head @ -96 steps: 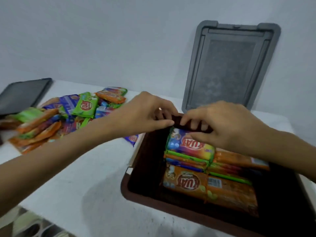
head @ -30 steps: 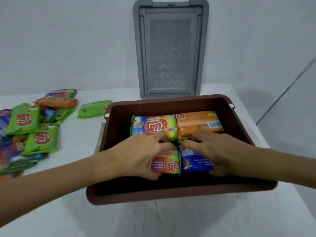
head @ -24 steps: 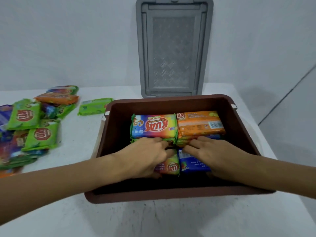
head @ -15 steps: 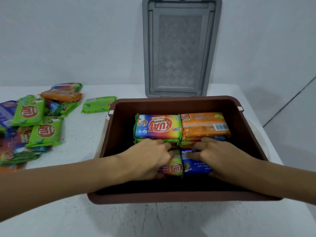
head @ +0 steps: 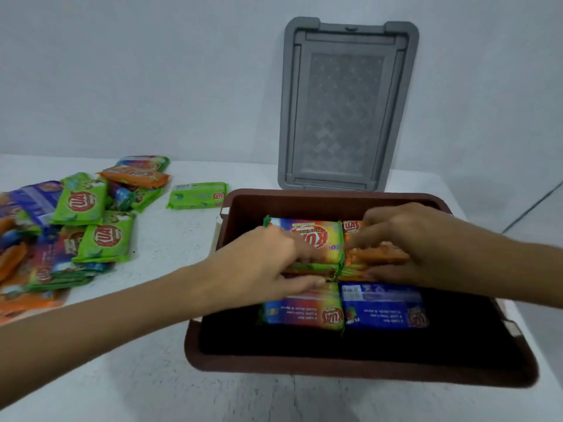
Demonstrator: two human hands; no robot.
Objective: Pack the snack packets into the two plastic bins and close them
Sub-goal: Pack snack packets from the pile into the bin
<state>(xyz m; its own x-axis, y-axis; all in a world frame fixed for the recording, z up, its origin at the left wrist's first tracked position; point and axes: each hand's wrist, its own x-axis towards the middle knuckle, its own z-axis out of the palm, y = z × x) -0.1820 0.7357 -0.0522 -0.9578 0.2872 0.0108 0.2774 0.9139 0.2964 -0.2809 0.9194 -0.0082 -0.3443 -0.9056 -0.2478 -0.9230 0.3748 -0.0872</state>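
Head view: both hands, left [head: 268,269] and right [head: 405,248], pinched packets [head: 307,242] in the bin [head: 350,365], mid-packing; next, probably fetch the pile [head: 91,226].

The packets in the brown bin [head: 359,368] and the loose green packets [head: 103,239] read "KUAT".

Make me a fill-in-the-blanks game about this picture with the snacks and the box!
1. The bin holding the packets is ____ in colour.
2. The grey lid is leaning against the ____.
3. The lone packet lying between the pile and the bin is ____.
4. The left hand and right hand are both ____ the bin.

Missing words: brown; wall; green; inside
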